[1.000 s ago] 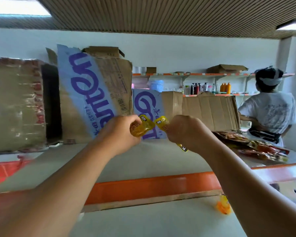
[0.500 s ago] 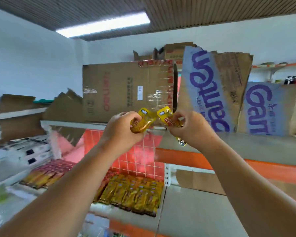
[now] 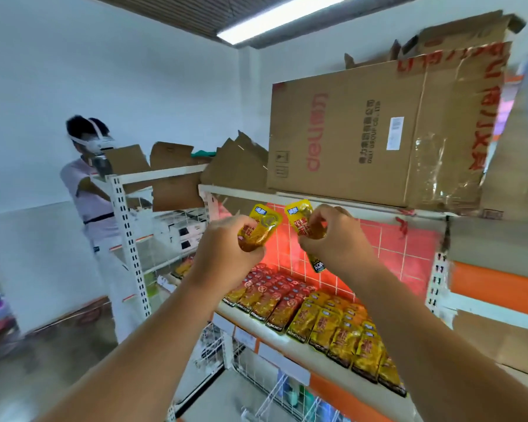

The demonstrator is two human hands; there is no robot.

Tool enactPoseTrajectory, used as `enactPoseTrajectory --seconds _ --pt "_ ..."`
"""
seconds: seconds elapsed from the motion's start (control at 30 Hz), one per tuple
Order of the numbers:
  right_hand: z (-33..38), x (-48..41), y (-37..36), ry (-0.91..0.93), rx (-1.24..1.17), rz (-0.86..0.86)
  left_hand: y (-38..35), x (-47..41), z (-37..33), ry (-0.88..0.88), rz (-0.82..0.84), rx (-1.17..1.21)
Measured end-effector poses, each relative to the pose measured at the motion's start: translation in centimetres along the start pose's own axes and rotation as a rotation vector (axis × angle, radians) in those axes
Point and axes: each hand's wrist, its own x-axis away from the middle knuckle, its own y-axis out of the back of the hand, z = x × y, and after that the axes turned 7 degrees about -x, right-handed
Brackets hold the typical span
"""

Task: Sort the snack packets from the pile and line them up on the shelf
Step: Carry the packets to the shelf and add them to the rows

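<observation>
- Up in front of the shelving, two bare arms reach forward. The left hand has its fingers curled tight round a yellow packet, whose top sticks up out of the fist.
- Just beside it, the right hand pinches a second packet, also yellow, with bent fingers. A dark printed end hangs out below the palm, and I cannot tell whether it belongs to the same packet.
- Both held packets are in the air, near each other but apart, above the middle shelf.
- Below and beyond the hands, the shelf carries packets lined up in overlapping rows. The yellow rows are toward the right and the red rows toward the left.
- Under that shelf sits a white wire basket.
- Behind the rows is a red tiled panel.
- On the top shelf stands a large cardboard box, its red lettering turned sideways and tape peeling at its right end.
- Farther off to the left, another person in a light top, wearing a headset, faces a white rack with torn cardboard on top.
- Overhead, a strip light glows in the slatted ceiling.
</observation>
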Motion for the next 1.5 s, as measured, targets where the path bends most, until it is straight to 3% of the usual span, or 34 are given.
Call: enactPoseTrajectory --seconds 0.5,0.67,1.1,1.23,1.5 --pt "-11.2 -8.1 -6.3 -0.073 0.011 0.026 -14.0 -5.4 5.9 0.045 0.008 -0.036" --pt "-15.7 -7.7 -6.6 -0.170 0.043 0.029 -19.5 -4.5 6.0 0.056 0.105 -0.014" --pt "-24.9 0.4 -6.3 -0.541 0.281 -0.089 -31.8 1.3 7.2 -0.117 0.386 0.207" --pt "-26.6 5.0 -6.3 -0.714 0.367 -0.211 -33.9 3.3 7.7 -0.198 0.479 0.294" --pt "-27.6 13.3 -5.7 -0.935 0.370 -0.441 -35.3 6.4 9.7 -0.271 0.490 0.425"
